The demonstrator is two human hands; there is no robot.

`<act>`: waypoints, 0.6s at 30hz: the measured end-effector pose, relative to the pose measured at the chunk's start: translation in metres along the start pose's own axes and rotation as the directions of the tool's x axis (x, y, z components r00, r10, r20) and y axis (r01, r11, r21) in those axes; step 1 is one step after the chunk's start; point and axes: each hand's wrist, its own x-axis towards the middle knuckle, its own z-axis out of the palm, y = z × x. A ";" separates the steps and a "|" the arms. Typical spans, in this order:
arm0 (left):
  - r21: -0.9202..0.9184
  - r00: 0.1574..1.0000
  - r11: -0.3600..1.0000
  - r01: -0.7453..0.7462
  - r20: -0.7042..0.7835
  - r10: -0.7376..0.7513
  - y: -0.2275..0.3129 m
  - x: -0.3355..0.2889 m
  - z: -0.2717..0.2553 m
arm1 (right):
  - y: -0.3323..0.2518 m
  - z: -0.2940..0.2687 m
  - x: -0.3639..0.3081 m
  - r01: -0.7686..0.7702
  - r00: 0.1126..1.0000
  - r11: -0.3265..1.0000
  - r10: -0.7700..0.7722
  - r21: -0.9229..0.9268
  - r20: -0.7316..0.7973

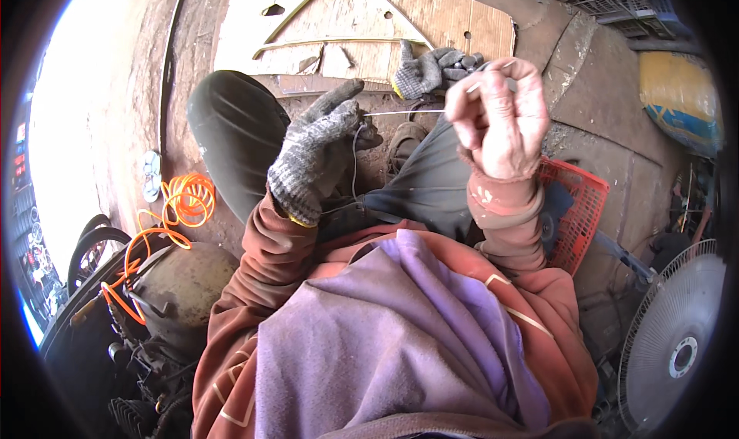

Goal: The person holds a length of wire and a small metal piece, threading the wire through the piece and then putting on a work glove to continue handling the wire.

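A thin white cord or wire (pixel 406 112) is stretched between my two hands above my lap. My left hand (pixel 314 150), in a grey knitted glove, is closed on one part of it, its index finger pointing forward. From that hand a loose strand hangs down toward my trousers. My bare right hand (pixel 502 123) pinches the other end between thumb and fingers, raised over my right knee. Something slim and pale shows at those fingertips, too blurred to name. Just beyond the right hand lies an empty grey glove (pixel 422 73) with a yellow edge.
Flattened cardboard (pixel 454 15) carries a triangle of thin strips (pixel 346 40). A red plastic crate (pixel 581 208) stands at my right, near a fan (pixel 681 354). Left are a coiled orange air hose (pixel 188 200) and a rounded tank (pixel 188 285). A yellow-and-blue sack (pixel 677 96) lies far right.
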 end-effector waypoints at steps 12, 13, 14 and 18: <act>0.105 1.000 0.994 -0.011 0.014 0.010 0.005 0.000 0.008 | -0.065 -0.090 0.031 0.205 0.978 0.976 -0.206 -0.066 -0.008; 0.107 1.000 0.994 -0.015 0.011 0.014 0.004 0.001 0.010 | -0.069 -0.096 0.033 0.206 0.978 0.977 -0.207 -0.062 -0.006; 0.152 1.000 0.988 -0.017 0.013 0.015 0.001 0.002 0.012 | -0.073 -0.100 0.035 0.207 0.978 0.976 -0.208 -0.064 -0.005; 0.348 0.998 0.937 0.030 -0.062 -0.009 0.010 0.001 0.023 | -0.096 -0.140 0.054 0.190 0.980 0.982 -0.190 0.009 0.058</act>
